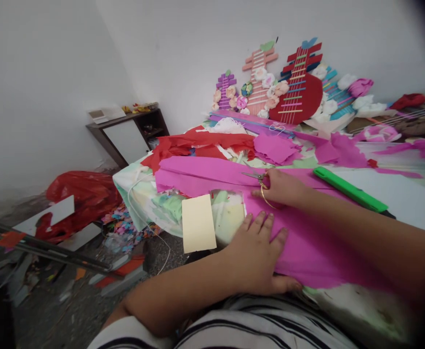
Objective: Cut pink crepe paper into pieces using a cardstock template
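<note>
My left hand (256, 257) lies flat with fingers spread on a bright pink sheet (310, 252), at the table edge close to my body. My right hand (284, 187) is closed around the gold handles of a small pair of scissors (257, 176). Their metal blades point left over a long pink strip (201, 172); whether they are cutting into it I cannot tell. Beside my right forearm rests a green, bar-shaped object (350, 189). A pale yellow card (198, 224) hangs over the near edge, left of my left hand.
Red scraps (205, 142) and more pink pieces (277, 148) lie farther back. Decorated instrument-shaped crafts, including a red one (299, 92), lean on the wall. A dark cabinet (125, 138) stands back left. A red plastic bag (81, 189) and colourful scraps (125, 225) litter the floor.
</note>
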`<state>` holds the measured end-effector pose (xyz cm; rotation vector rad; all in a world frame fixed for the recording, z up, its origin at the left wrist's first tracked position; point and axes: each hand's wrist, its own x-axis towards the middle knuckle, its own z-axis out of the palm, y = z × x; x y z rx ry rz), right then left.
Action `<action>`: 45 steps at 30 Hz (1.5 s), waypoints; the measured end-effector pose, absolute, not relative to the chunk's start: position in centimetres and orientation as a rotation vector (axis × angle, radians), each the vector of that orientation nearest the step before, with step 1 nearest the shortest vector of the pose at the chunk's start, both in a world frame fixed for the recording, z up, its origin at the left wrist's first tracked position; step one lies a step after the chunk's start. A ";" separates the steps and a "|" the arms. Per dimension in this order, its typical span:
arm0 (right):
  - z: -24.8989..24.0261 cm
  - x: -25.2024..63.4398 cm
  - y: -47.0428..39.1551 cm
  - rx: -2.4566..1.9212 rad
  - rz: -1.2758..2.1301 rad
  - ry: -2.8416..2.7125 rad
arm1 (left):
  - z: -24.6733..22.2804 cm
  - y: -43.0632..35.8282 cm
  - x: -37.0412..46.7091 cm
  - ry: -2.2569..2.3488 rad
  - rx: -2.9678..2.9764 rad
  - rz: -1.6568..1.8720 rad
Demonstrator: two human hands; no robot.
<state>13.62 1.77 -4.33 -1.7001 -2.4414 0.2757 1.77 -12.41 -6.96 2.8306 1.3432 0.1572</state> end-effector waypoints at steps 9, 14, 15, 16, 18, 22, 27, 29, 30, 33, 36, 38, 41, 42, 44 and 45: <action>-4.7 12.0 3.3 -1.780 0.320 -2.543 | -7.2 -15.8 -4.6 1.966 2.822 0.730; -4.7 12.1 3.4 -1.757 0.346 -2.543 | -7.9 -15.1 -8.2 2.094 2.855 0.071; -4.6 12.1 3.3 -1.757 0.345 -2.541 | -8.1 -15.0 -8.6 2.125 2.862 0.000; -4.6 12.1 3.3 -1.757 0.339 -2.539 | -8.3 -14.9 -9.0 2.146 2.876 -0.057; -4.6 12.0 3.2 -1.746 0.331 -2.537 | -8.5 -14.7 -9.7 2.136 2.935 -0.138; -4.3 12.1 3.0 -1.703 0.397 -2.435 | -7.8 -14.7 -10.0 2.075 3.129 0.002; -1.8 13.3 2.8 -1.681 0.306 -2.374 | -5.1 -14.8 -7.8 1.978 3.272 0.637; -0.5 14.3 2.5 -1.719 0.209 -2.477 | -4.0 -14.7 -6.9 1.974 3.250 0.735; 0.0 14.8 2.1 -1.763 0.165 -2.513 | -3.6 -14.6 -6.7 2.010 3.216 0.769; 0.3 16.2 0.2 -1.886 0.164 -2.533 | -3.0 -14.3 -6.9 2.164 3.077 0.905; -0.9 16.8 -3.0 -1.842 0.381 -2.552 | -3.0 -14.0 -7.8 2.249 2.957 1.074; -2.0 16.7 -5.1 -1.742 0.383 -2.566 | -3.2 -13.9 -8.4 2.282 2.888 1.158; -3.5 16.1 -6.9 -1.629 0.303 -2.587 | -3.5 -13.9 -8.6 2.310 2.783 1.258; -3.9 15.9 -7.1 -1.619 0.297 -2.593 | -3.5 -14.0 -8.6 2.309 2.760 1.278; -4.4 15.7 -7.0 -1.621 0.294 -2.596 | -3.6 -14.0 -8.5 2.291 2.770 1.257; -4.5 15.6 -6.9 -1.623 0.292 -2.593 | -3.7 -14.0 -8.6 2.285 2.792 1.227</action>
